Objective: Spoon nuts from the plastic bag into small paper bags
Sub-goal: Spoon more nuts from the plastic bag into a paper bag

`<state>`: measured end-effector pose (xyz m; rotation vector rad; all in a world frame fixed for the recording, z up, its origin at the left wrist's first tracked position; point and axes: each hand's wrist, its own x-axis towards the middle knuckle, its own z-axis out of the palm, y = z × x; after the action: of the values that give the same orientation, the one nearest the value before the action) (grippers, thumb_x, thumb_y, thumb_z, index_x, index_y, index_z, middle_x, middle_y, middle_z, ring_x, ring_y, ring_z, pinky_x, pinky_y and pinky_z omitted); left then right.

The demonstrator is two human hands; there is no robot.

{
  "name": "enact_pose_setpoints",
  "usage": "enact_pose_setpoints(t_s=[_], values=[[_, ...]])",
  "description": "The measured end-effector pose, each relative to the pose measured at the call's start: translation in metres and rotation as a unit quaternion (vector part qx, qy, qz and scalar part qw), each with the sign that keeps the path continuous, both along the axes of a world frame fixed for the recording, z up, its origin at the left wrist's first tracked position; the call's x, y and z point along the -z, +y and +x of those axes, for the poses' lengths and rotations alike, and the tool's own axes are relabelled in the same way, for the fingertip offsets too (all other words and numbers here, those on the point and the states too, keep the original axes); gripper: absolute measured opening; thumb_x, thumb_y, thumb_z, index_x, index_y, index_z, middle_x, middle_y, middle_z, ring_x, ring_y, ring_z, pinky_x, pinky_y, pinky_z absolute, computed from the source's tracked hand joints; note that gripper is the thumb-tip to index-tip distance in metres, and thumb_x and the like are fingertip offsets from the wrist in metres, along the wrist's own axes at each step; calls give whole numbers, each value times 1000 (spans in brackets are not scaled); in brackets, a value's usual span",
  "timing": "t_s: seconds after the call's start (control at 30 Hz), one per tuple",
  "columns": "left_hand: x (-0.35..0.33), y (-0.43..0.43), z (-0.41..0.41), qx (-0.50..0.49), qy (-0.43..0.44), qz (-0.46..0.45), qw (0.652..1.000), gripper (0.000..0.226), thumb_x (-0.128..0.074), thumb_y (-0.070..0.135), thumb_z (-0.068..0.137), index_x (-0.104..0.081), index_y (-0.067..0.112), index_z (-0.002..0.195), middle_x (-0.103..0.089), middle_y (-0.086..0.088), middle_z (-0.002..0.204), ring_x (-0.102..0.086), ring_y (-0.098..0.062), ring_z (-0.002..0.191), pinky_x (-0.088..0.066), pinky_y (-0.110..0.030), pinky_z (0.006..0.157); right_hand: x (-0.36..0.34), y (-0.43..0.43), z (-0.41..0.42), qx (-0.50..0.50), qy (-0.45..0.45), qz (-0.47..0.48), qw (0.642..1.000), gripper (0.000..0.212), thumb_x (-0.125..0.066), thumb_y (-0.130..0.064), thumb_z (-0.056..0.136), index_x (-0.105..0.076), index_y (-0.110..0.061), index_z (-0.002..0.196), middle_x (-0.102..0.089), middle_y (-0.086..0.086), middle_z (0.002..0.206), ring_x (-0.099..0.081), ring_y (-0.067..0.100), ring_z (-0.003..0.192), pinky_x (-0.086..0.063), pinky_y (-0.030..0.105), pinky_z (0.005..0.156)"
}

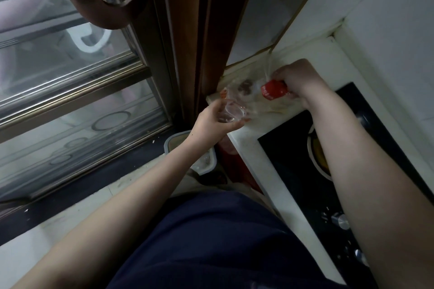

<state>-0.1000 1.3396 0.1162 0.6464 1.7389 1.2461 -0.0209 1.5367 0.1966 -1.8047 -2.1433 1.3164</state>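
Still gathering supplies: left hand [217, 122] cupping a small clear plastic cup [231, 112], right hand [297, 80] gripping a red-capped item [273, 89] at the countertop's [244, 143] far corner; next, locating the paper bags.

A sliding glass door [70, 91] with a metal frame and etched circles is seen on the left, bordered by a dark wooden post [187, 37]. White wall tiles [387, 19] are set behind a pale countertop [249, 141], into which a black stove [305, 159] is fitted. The floor [35, 241] is pale and dimly lit.
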Motion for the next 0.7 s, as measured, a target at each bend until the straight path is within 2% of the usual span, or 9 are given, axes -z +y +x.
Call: enact_pose_setpoints(t_s=[0.07, 0.17, 0.23, 0.3, 0.37, 0.47, 0.53, 0.7], values=[[-1, 2, 1, 5, -4, 1, 1000, 48, -82, 31, 77, -58, 24, 118, -63, 13, 93, -61, 2, 72, -46, -16, 63, -6, -2, 2, 29, 14, -22, 999, 15, -65, -13, 85, -62, -14, 71, -53, -1, 53, -45, 8, 39, -28, 8, 31], [-2, 4, 2, 14, -15, 13, 1000, 40, -81, 30, 78, -59, 29, 112, -67, 12, 88, -58, 5, 61, -42, -12, 57, -12, 0, 6, 60, 33, -54, 996, 26, -65, -13, 86, -53, -14, 63, -50, -2, 42, -31, 3, 23, -22, 9, 31], [-2, 6, 3, 18, -19, 19, 999, 37, -81, 30, 79, -60, 30, 109, -69, 4, 89, -57, 5, 60, -41, -14, 58, -17, 0, 11, 83, 46, -62, 994, 25, -67, -11, 84, -52, -12, 64, -47, 2, 51, -27, 4, 22, -20, 9, 31], [-2, 8, 4, 23, -18, 19, 999, 43, -81, 32, 79, -59, 23, 115, -69, -6, 98, -58, 1, 66, -43, -20, 62, -21, 0, 17, 109, 84, -66, 988, 22, -65, -10, 85, -52, -11, 67, -44, 4, 55, -27, 5, 25, -19, 10, 32], [-1, 10, 4, 24, -15, 15, 999, 52, -81, 34, 78, -57, 18, 121, -69, -6, 102, -60, -6, 76, -46, -27, 67, -26, 0, 23, 132, 125, -74, 981, 18, -63, -10, 87, -52, -11, 72, -44, 4, 55, -26, 6, 27, -19, 12, 33], [-2, 12, 5, 21, -5, 16, 1000, 58, -81, 37, 77, -56, 17, 126, -69, -1, 103, -65, -8, 89, -53, -31, 76, -31, -6, 34, 160, 181, -77, 967, 16, -63, -10, 87, -53, -10, 74, -44, 1, 49, -26, 6, 29, -17, 13, 34], [-3, 14, 4, 18, 0, 22, 1000, 58, -82, 36, 77, -57, 18, 126, -69, -2, 102, -65, -9, 85, -52, -31, 76, -32, -11, 41, 173, 206, -76, 960, 18, -64, -9, 86, -53, -11, 71, -45, -3, 44, -27, 6, 30, -17, 12, 34], [-8, 18, 3, 14, -2, 51, 999, 50, -85, 30, 76, -60, 23, 118, -71, -9, 96, -64, -10, 73, -49, -24, 66, -31, -20, 56, 203, 245, -100, 942, 21, -61, -7, 88, -53, -10, 69, -40, -1, 47, -24, 6, 32, -15, 15, 32]])
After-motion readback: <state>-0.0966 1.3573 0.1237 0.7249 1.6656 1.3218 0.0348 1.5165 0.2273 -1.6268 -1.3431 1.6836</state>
